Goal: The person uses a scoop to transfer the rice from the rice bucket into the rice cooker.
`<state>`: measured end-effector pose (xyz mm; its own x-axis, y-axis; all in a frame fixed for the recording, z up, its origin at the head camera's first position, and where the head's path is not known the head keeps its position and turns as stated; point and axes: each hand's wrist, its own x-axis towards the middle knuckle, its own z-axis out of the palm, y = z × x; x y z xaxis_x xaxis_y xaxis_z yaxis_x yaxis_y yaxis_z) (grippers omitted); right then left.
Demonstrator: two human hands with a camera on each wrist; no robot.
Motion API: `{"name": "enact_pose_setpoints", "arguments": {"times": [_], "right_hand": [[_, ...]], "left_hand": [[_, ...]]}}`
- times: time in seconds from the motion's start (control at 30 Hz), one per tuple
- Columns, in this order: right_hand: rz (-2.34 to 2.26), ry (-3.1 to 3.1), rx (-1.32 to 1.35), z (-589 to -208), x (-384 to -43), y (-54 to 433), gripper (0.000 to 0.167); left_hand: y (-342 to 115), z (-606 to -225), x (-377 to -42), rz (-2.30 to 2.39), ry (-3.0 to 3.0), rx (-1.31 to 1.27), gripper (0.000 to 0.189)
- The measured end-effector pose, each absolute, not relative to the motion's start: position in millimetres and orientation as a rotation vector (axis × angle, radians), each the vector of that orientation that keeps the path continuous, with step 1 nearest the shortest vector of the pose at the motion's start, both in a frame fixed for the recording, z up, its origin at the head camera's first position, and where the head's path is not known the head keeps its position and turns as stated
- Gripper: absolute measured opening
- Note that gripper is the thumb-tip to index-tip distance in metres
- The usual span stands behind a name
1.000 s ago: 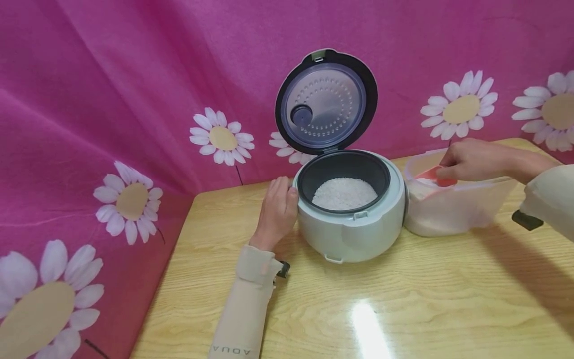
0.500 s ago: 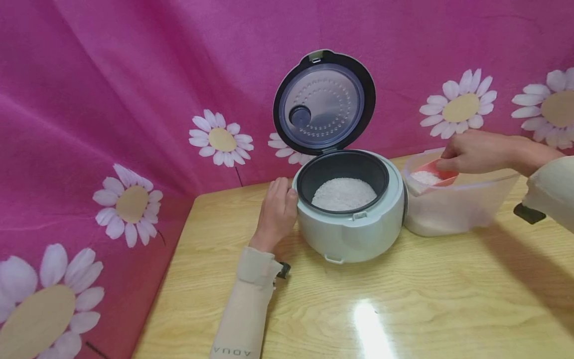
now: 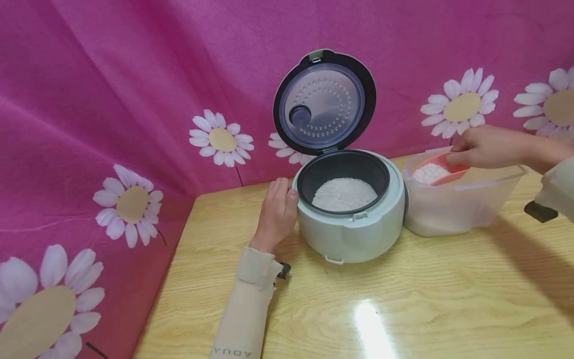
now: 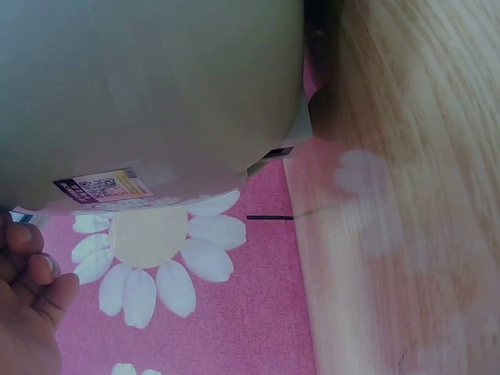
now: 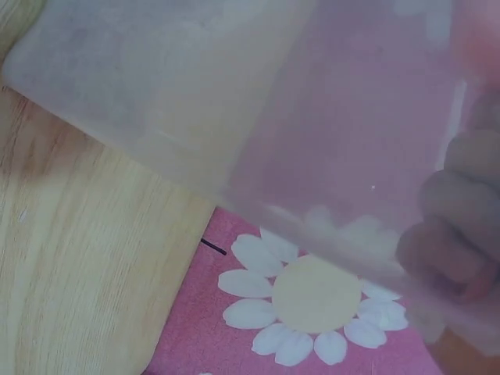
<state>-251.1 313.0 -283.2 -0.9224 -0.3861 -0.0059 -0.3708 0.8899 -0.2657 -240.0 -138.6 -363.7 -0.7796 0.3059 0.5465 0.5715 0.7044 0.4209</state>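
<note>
My right hand (image 3: pixel 491 146) grips the handle end of a red scoop (image 3: pixel 456 173) heaped with white rice (image 3: pixel 430 173). The scoop is over the mouth of a translucent plastic rice bin (image 3: pixel 457 209), with more rice low inside. In the right wrist view, the bin's wall fills much of the picture beside my curled fingers (image 5: pixel 457 199). My left hand (image 3: pixel 275 214) rests against the left side of a pale green rice cooker (image 3: pixel 352 239), fingers loosely bent near its rim. Rice (image 3: pixel 345 194) covers the bottom of the cooker's dark inner pot (image 3: pixel 365 167).
The cooker's lid (image 3: pixel 325 102) stands raised at the back. The bin sits close against the cooker's right side on a wooden table (image 3: pixel 403 304). A pink cloth (image 3: pixel 188 60) with daisies hangs behind and to the left.
My right hand has lifted the scoop from the rice in the bin, then drawn it slightly right; its load of rice now shows clearly. My left hand and the cooker have stayed put.
</note>
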Motion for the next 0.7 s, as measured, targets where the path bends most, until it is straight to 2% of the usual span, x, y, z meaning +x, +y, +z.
{"name": "enact_pose_setpoints", "arguments": {"times": [0.7], "right_hand": [[-0.425,3.064,-0.548,-258,-248,319,0.038]], "left_hand": [[-138,-363,-239,-0.822,-2.470,-0.676,0.035]]}}
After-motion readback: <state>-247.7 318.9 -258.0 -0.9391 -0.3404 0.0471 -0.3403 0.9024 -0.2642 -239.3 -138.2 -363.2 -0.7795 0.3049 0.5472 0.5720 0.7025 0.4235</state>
